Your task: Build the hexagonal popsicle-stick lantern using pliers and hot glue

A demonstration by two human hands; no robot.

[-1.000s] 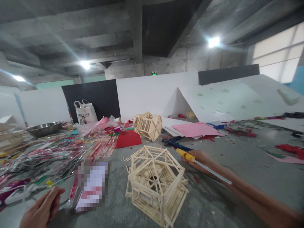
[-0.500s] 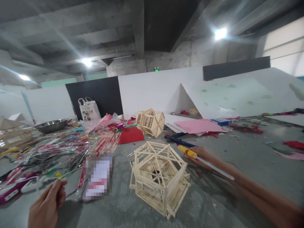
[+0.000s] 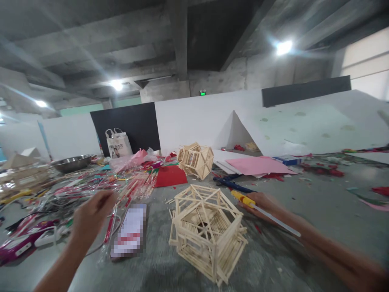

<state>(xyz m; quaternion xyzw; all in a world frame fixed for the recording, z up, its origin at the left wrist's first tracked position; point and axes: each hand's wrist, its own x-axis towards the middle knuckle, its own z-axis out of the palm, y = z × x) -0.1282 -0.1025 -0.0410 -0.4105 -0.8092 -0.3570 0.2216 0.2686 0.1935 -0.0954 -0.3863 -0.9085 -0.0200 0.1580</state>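
Observation:
My right hand [image 3: 261,203] is closed on a glue gun [image 3: 242,198]; its yellow part and a long translucent glue stick show, and the rest is partly hidden by the hand. To the left of it, a hexagonal frame of wooden sticks [image 3: 209,231] stands on the grey floor, apart from the hand. My left hand [image 3: 96,211] is raised over the litter on the left, blurred, its fingers curled together. Whatever it may hold cannot be made out. A phone [image 3: 130,231] with a pixelated screen lies between that hand and the stick frame.
Behind lie a second stick model [image 3: 197,160], red sheet [image 3: 172,176], pink sheet [image 3: 258,165] and a dark blue tool [image 3: 235,184]. Wrapped sticks [image 3: 136,184], cords and a purple device [image 3: 28,241] spread leftward. Farther back are a metal bowl [image 3: 73,163] and tote bag [image 3: 118,144].
My left hand has risen and moved forward and right, past the side of the phone. My right hand still grips the glue gun. The whole view has shifted slightly.

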